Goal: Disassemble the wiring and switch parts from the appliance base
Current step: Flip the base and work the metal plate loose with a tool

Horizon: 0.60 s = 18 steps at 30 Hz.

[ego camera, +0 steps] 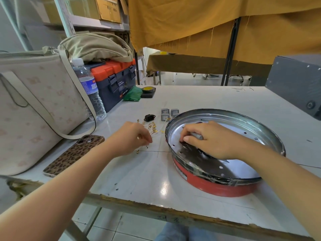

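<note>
Unscrewing inside the appliance base [224,186], removed parts parked alongside.
Right hand [208,139] gripping screwdriver [197,136]; left hand [132,136] pinching something small, sorting screws [147,147] near wires [152,128] on the surface [139,174].

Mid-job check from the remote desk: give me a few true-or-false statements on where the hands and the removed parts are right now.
1. The right hand is inside the round red-walled metal appliance base, its grip round a silver tool. True.
2. The small grey square switches are still mounted in the base. False: they lie on the white table, just beyond the rim.
3. The left hand is at the white wires with gold terminals on the table. True.
4. The black power socket sits inside the base. False: it lies on the table beside the wires.
5. The leopard-print phone lies right of the base. False: it lies left, by the cream bag.
</note>
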Motion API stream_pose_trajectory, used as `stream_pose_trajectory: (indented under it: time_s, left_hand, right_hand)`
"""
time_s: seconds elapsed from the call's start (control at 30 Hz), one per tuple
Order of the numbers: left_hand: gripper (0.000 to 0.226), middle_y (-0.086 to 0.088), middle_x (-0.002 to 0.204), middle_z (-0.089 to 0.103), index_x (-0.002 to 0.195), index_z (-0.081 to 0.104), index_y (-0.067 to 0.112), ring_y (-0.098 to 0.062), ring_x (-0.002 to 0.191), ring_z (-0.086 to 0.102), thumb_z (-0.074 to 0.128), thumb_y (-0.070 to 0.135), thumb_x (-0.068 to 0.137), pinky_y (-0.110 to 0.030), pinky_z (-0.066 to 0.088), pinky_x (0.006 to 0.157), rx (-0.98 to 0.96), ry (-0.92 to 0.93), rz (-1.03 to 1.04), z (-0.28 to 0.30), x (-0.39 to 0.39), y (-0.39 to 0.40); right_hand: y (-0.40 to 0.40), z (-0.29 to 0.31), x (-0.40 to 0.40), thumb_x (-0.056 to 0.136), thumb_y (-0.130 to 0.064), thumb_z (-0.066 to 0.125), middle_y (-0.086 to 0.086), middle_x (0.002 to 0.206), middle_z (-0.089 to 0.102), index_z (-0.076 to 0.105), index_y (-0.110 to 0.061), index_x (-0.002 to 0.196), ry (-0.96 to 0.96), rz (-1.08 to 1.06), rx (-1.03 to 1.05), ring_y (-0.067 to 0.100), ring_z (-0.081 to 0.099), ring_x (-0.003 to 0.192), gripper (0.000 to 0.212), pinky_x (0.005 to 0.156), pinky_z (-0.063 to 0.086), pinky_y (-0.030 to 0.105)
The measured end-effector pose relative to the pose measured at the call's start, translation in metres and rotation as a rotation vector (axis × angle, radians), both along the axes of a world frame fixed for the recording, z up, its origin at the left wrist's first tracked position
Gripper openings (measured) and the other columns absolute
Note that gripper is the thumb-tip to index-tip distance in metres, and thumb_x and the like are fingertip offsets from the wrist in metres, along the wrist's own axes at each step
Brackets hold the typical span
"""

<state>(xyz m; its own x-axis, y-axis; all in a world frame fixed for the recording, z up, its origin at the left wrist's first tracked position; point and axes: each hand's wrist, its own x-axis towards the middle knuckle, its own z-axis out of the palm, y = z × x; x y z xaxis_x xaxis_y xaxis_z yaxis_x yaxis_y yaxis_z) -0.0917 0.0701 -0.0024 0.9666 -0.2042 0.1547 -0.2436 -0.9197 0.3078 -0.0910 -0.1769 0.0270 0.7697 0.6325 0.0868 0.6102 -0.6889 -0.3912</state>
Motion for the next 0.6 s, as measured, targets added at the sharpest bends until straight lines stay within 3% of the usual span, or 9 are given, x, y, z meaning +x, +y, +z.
stream_pose_trajectory:
  time_s: [0.13, 0.27, 0.47, 0.6]
  left_hand:
    - [0.016, 0.004, 0.099, 0.065, 0.097, 0.073, 0.024, -0.012, 0.092, 0.054, 0.061, 0.017, 0.090, -0.024, 0.041, 0.084, 0.196, -0.011, -0.072, -0.002, 0.007, -0.006]
    - [0.020, 0.008, 0.103, 0.065, 0.098, 0.071, 0.029, -0.016, 0.101, 0.051, 0.058, 0.017, 0.090, -0.036, 0.041, 0.092, 0.305, 0.023, -0.081, -0.004, 0.011, -0.010]
    - [0.019, 0.007, 0.103, 0.067, 0.095, 0.072, 0.028, -0.014, 0.099, 0.056, 0.060, 0.016, 0.088, -0.035, 0.043, 0.092, 0.290, 0.065, -0.080, -0.002, 0.015, -0.010]
    - [0.018, 0.005, 0.107, 0.066, 0.099, 0.073, 0.023, -0.010, 0.099, 0.056, 0.059, 0.016, 0.089, -0.023, 0.042, 0.087, 0.136, 0.063, -0.051, 0.000, 0.014, -0.008]
  right_hand:
    - [0.001, -0.003, -0.003, 0.098, -0.029, 0.046, -0.005, 0.104, 0.066, 0.064, -0.021, 0.105, 0.006, -0.033, 0.039, 0.015, 0.057, 0.095, 0.021, 0.086, 0.044, 0.032]
    - [0.001, -0.004, -0.003, 0.099, -0.029, 0.045, -0.006, 0.103, 0.067, 0.064, -0.021, 0.103, 0.021, -0.059, 0.079, 0.013, 0.058, 0.096, 0.021, 0.086, 0.046, 0.031]
    - [0.003, -0.005, -0.002, 0.099, -0.027, 0.045, -0.007, 0.103, 0.068, 0.065, -0.021, 0.102, 0.022, -0.086, 0.107, 0.011, 0.058, 0.095, 0.021, 0.084, 0.045, 0.029]
    - [0.004, -0.004, -0.002, 0.099, -0.025, 0.044, -0.006, 0.101, 0.068, 0.065, -0.021, 0.100, 0.049, -0.106, 0.126, 0.014, 0.060, 0.095, 0.022, 0.087, 0.047, 0.036]
